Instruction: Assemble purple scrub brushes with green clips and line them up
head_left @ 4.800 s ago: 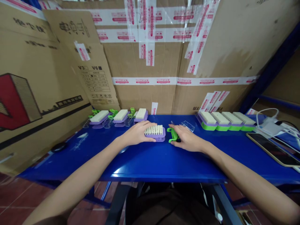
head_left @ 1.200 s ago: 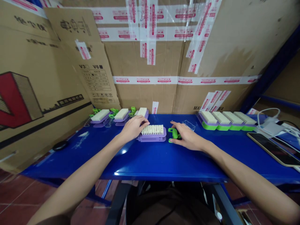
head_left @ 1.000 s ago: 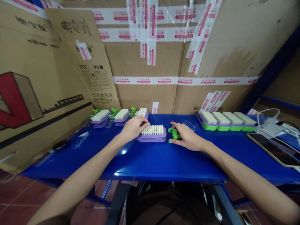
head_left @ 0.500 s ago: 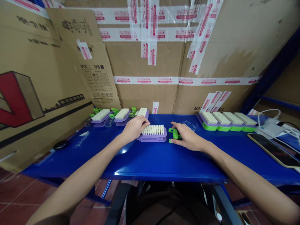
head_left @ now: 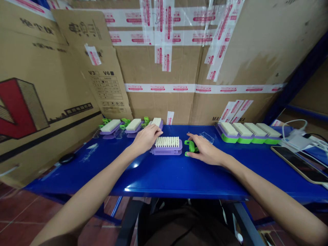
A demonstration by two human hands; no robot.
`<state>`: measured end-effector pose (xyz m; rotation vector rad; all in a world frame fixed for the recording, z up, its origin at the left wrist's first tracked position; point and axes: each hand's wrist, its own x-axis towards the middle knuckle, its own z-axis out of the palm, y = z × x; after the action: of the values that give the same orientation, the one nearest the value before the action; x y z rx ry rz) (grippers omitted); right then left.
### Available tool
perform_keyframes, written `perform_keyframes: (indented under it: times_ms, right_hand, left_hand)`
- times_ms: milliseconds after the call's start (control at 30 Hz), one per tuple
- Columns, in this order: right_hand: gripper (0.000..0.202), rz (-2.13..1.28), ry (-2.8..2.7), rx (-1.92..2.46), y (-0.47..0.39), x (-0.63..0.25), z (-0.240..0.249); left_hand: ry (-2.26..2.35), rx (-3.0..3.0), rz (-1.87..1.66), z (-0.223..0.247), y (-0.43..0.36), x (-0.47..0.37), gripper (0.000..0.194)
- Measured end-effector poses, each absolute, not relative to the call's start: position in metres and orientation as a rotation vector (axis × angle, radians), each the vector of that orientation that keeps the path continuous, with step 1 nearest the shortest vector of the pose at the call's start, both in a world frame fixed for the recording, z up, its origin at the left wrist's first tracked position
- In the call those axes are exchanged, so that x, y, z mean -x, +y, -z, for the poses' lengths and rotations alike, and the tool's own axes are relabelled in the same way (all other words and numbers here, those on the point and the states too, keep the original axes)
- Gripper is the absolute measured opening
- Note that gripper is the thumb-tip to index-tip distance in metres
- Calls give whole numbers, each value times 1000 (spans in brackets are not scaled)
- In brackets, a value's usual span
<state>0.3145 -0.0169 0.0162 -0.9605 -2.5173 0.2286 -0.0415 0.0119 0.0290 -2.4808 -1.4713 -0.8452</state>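
A purple scrub brush [head_left: 167,150] lies in the middle of the blue table [head_left: 164,177], its cream bristles facing up. Over its left end is my left hand [head_left: 147,138], fingers curled and pressed together; whatever they hold, if anything, is hidden. To the right of the brush lies a bright green plastic piece [head_left: 191,146] with rounded prongs. My right hand [head_left: 205,148] rests around this piece, thumb and forefinger spread apart, the thumb at its lower prong. A clear plastic piece [head_left: 207,137] lies just behind my right hand.
Along the back left stand several purple brushes [head_left: 110,126] with green pieces [head_left: 125,122] and clear parts beside them. Several green-based brushes [head_left: 229,136] line the back right. A phone [head_left: 299,164] and white cables [head_left: 294,133] lie at the right. Cardboard [head_left: 159,61] walls the back.
My left hand has shifted slightly up and left, its fingertips lifting off the bristles. The brush, green piece and right hand look unmoved.
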Motion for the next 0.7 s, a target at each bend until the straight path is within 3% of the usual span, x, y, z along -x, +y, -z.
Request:
perform_keyframes:
  times_ms: [267, 700]
  right_hand:
    - [85, -224, -2516, 942, -17, -315, -16]
    - [85, -243, -2525, 959, -17, -314, -17]
  left_hand:
    - [-1130, 2698, 703, -39, 4, 51, 29]
    - [-1033, 2595, 509, -37, 2, 50, 25]
